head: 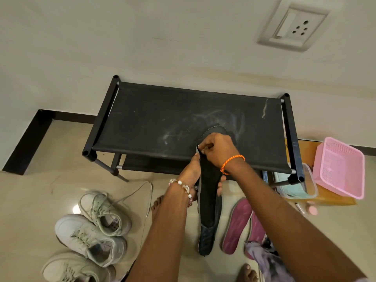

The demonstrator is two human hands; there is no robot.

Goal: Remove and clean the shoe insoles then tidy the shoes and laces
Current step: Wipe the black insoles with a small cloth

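Under the right hand (216, 150), the black shoe's (209, 202) opening is hidden.

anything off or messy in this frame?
Some mess. The rack top is smeared with pale dusty scuffs and a light streak near its right end. One sneaker's lace trails loose across the floor. Two pink insoles lie out on the floor. Both hands, left and right, grip a dark shoe.

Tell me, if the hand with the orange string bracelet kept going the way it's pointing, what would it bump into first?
Probably the black shoe rack. The right hand points up and left while pinching the dark insole, and the rack's dusty fabric top lies just beyond its fingers. Depth is hard to judge from above.
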